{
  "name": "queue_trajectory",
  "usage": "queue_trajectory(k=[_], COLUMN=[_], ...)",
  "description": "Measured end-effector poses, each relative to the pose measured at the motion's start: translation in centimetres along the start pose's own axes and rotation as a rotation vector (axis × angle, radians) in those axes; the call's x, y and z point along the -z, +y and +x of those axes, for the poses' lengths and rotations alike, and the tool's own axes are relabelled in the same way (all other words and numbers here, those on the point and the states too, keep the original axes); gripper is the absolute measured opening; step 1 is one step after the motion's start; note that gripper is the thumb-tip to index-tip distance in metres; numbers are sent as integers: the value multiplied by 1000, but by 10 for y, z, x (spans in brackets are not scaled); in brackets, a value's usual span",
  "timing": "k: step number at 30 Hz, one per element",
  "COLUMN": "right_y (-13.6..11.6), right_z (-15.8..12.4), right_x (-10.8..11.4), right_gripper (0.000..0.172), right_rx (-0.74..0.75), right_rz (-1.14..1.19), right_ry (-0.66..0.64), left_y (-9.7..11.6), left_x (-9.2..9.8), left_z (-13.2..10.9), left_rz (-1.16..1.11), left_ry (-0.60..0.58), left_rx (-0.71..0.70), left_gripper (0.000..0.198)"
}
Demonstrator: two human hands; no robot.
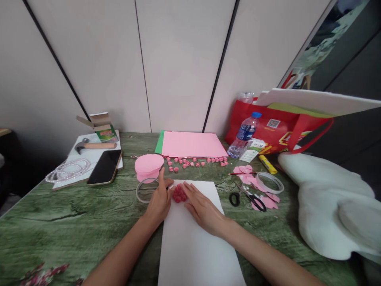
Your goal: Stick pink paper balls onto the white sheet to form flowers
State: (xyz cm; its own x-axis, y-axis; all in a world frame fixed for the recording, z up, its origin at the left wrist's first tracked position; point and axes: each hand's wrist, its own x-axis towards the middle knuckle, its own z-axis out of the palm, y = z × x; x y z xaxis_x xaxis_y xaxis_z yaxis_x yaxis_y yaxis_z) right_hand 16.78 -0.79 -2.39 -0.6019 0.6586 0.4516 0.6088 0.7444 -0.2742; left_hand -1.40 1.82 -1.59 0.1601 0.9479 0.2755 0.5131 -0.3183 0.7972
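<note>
A small cluster of deep pink paper roses (pixel 179 193) lies near the far end of a long white sheet (pixel 192 238). My left hand (pixel 160 198) is at the cluster's left side, over the sheet's left edge, with fingers apart and at least one stretched forward. From the right, my right hand (pixel 204 208) reaches in with its fingers extended, the tips touching or nearly touching the roses. Neither hand visibly grips anything. Just left of my left hand lies a roll of clear tape (pixel 139 195), partly hidden by it. Pink paper ovals (pixel 149 163) are stacked behind it.
Loose pink paper roses (pixel 203 163) line up before pink paper sheets (pixel 193 143). On the right are scissors (pixel 253 198), tape (pixel 281 184), a glue stick (pixel 268 164), a bottle (pixel 244 135) and a red bag (pixel 268 123). A phone (pixel 104 167) and hammer (pixel 95 145) lie left.
</note>
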Motion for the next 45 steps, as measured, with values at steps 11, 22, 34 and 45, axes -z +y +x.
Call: queue_trajectory(k=[11,22,34,45], right_y=[5,-21,-15,-7], right_z=[4,-55,-86,-18], right_x=[-10,36,26,68], right_gripper=[70,80,65,25], right_rx=[-46,-204,-180,-529], right_rz=[15,-51,-106,1052], right_ry=[-165,-76,-84,236], left_y=[-6,-4,8,58], left_x=[-4,-4,7,-2], left_z=[-1,-2,3,-9], left_rz=[60,146,358,519], left_ry=[-40,17,76,225], left_rx=[-7,-10,-383,-784], left_gripper=[66,66,52,27])
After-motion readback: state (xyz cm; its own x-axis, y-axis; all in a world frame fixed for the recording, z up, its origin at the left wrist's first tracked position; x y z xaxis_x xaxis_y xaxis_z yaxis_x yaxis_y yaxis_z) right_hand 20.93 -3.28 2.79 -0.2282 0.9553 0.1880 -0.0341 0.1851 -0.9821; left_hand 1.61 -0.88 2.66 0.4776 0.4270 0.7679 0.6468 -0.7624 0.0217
